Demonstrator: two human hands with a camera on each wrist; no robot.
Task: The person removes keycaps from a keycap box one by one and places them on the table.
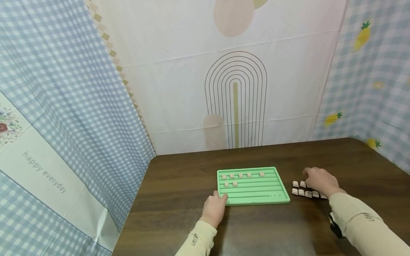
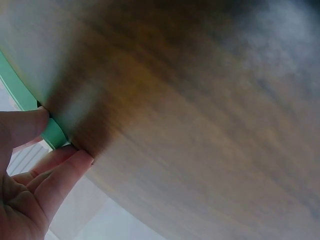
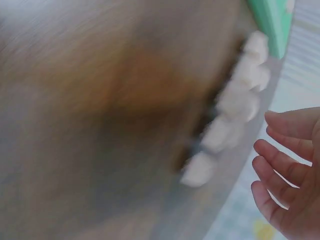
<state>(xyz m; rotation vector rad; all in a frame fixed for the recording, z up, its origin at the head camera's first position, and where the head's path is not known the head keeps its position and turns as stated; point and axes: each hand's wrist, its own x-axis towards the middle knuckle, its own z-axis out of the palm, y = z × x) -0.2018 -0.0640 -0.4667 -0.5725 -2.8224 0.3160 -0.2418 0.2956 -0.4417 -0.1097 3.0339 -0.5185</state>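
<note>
A light green tray with raised ridges lies on the table, with several small white keycaps along its two far rows. My left hand grips the tray's near left corner; in the left wrist view the thumb is on one side of the green corner and the fingers on the other. To the right of the tray, white keycaps stand on the table in two rows. Over the far row is my right hand, its fingers loosely bent and apart, nothing between them in the right wrist view. It hides some keycaps.
The dark brown wooden table extends around the tray. Behind it hangs a pale printed cloth, with blue checked curtains at the sides. A dark device sits under the right wrist.
</note>
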